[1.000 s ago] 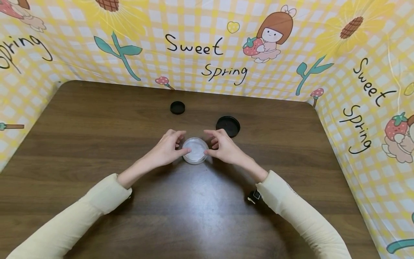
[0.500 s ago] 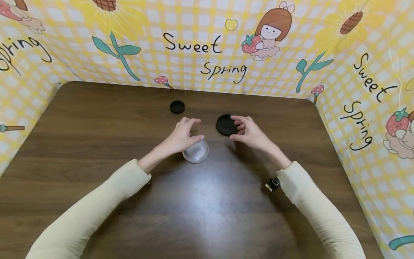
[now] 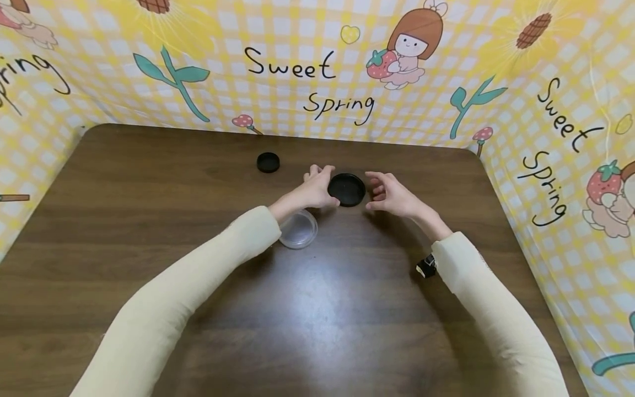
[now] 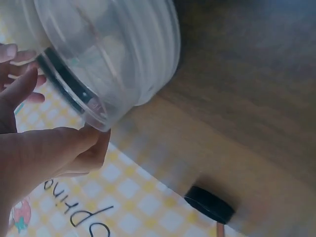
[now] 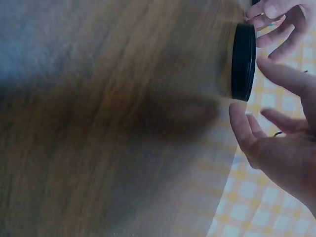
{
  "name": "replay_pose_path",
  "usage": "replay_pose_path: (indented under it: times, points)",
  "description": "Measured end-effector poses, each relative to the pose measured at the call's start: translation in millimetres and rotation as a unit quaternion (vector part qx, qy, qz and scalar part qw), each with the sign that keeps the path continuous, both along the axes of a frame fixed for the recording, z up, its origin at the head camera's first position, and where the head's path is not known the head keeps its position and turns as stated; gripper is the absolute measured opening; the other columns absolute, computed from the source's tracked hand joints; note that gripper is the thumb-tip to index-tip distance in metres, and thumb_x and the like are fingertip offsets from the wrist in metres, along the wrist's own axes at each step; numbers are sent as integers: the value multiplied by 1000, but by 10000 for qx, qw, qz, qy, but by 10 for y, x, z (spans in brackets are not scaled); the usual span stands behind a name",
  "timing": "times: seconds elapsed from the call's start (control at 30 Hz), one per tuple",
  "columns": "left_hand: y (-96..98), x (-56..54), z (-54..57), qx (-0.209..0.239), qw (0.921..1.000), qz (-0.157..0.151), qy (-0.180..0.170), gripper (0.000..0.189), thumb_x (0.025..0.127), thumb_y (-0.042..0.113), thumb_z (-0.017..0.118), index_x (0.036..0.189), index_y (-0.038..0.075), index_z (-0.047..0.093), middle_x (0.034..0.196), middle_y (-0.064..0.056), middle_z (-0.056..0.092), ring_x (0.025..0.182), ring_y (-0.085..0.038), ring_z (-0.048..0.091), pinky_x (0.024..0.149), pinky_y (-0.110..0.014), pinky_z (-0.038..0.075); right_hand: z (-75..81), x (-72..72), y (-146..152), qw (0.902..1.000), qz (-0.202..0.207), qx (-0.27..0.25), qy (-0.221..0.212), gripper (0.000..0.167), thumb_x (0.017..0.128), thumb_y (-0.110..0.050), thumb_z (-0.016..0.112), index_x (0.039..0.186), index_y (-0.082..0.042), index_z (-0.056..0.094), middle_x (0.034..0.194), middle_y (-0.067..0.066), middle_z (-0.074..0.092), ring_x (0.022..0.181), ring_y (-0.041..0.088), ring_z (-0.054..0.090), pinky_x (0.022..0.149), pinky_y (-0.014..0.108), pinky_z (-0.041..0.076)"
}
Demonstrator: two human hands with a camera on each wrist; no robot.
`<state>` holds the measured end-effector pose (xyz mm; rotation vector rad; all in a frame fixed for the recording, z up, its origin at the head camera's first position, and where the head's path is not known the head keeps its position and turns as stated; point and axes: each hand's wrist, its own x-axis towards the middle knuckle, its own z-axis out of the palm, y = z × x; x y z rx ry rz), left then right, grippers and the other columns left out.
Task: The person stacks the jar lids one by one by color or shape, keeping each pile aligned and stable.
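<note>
A large black round lid (image 3: 346,190) lies on the table between the two hands, its raised rim facing up. At its left edge is my left hand (image 3: 318,187), thumb and fingers spread about the rim. My right hand (image 3: 397,196) is on the opposite side, a small gap from the lid, fingers loosely bent with nothing between them. In the right wrist view the lid (image 5: 243,61) shows edge-on between the hands. A clear plastic jar (image 3: 300,230) stands nearer the body, partly covered by the left sleeve. Its ribbed wall (image 4: 143,44) looms close in the left wrist view.
A smaller black lid (image 3: 268,162) lies farther back on the left. The brown wooden table (image 3: 307,309) is bordered at the back and sides by a yellow checked cloth (image 3: 288,33). A dark wrist camera (image 3: 426,266) sits below the right cuff.
From beside the jar, both hands have moved away and to the right, to either side of the large black lid. The left arm now reaches over the jar's edge.
</note>
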<state>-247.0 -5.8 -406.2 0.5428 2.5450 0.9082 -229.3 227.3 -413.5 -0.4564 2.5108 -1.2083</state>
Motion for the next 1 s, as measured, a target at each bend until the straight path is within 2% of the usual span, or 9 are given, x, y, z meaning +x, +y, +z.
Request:
replay_pose_path:
  times: [0.17, 0.27, 0.43, 0.6, 0.73, 1.0]
  points:
    - [158, -74, 22, -278, 9996, 49, -44, 94, 79, 14, 80, 151, 5, 21, 142, -26, 23, 126, -42, 27, 98, -49, 38, -58, -94, -10, 9992, 379, -80, 36, 79, 82, 8, 71, 146, 11, 25, 137, 32, 29, 118, 43, 45, 96, 50, 43]
    - [222, -128, 34, -331, 9994, 31, -21, 95, 77, 11, 81, 151, 3, 22, 142, -28, 25, 127, -43, 29, 99, -51, 38, -74, -135, -38, 9993, 342, -68, 115, 79, 81, 8, 71, 146, 11, 26, 134, 33, 32, 117, 42, 47, 96, 49, 43]
    - [264, -203, 31, -625, 9980, -18, 46, 89, 76, 12, 81, 148, 1, 29, 142, -27, 30, 126, -43, 32, 99, -50, 38, -84, -185, -108, 9989, 319, 293, 166, 79, 82, 2, 73, 146, 8, 27, 132, 31, 30, 117, 39, 44, 97, 46, 43]
    - [255, -227, 2, -845, 9962, -193, 123, 84, 74, 12, 83, 144, 0, 37, 138, -24, 35, 123, -41, 33, 98, -48, 39, -69, -207, -165, 9979, 255, 574, 125, 79, 82, 0, 74, 146, 7, 29, 131, 29, 32, 115, 37, 44, 96, 45, 43]
    - [239, -235, -3, -863, 9956, -309, 186, 79, 73, 9, 83, 140, 0, 42, 134, -23, 38, 120, -40, 35, 97, -47, 39, -57, -209, -185, 9964, 279, 795, 106, 77, 84, -1, 73, 146, 7, 29, 130, 29, 32, 113, 36, 45, 96, 44, 43]
    - [222, -242, -32, -674, 9966, -279, 379, 75, 73, 13, 84, 136, -3, 47, 130, -20, 50, 121, -36, 39, 101, -44, 35, -56, -181, -168, 9959, 273, 847, 133, 72, 87, 1, 69, 147, 7, 30, 127, 28, 34, 110, 36, 49, 94, 42, 45]
